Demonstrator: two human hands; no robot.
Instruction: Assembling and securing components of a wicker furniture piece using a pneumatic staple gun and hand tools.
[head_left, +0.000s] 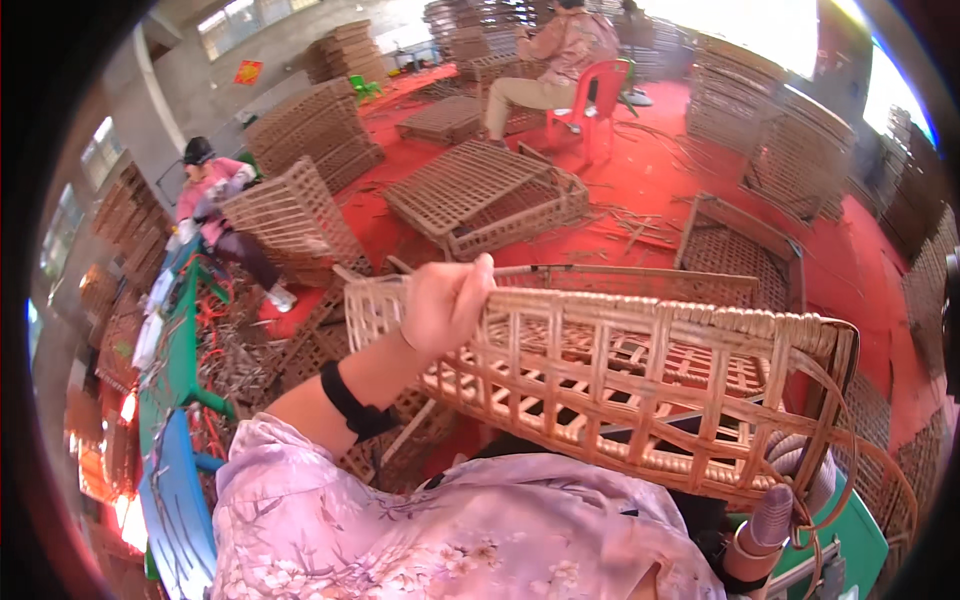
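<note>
My left hand (443, 303) is closed over the top rim of a woven rattan basket (640, 390), the fingers (478, 280) curled tight on the rim's near-left corner. What the fingertips do on the far side of the rim is hidden by the weave. A thin dark rod (530, 269) runs rightward from my grip along the rim; I cannot tell whether I pinch it or it merely lies there. My right hand is hard to make out: only something pale and ribbed, a glove or wrap (772, 520), shows low at the right behind loose rattan loops (860, 470), so I cannot tell how those fingers stand.

My left forearm rises from the lower edge, a black wristband (352, 402) round the wrist and a lilac flowered sleeve (400, 520) filling the bottom of the view. The wrist bends forward over the rim.

The basket lies across my lap, tilted, its open lattice side facing me, its right end bowed by the lens.

Beyond it, more unfinished baskets (480, 195) lie on the red floor (660, 170). To my left a person in pink (210, 195) works on another frame, beside a green desk (178, 350) strewn with cuttings. Farther back another person sits on a red chair (596, 95). Stacks of baskets (320, 130) crowd the edges, bent and blurred toward the rim.
</note>
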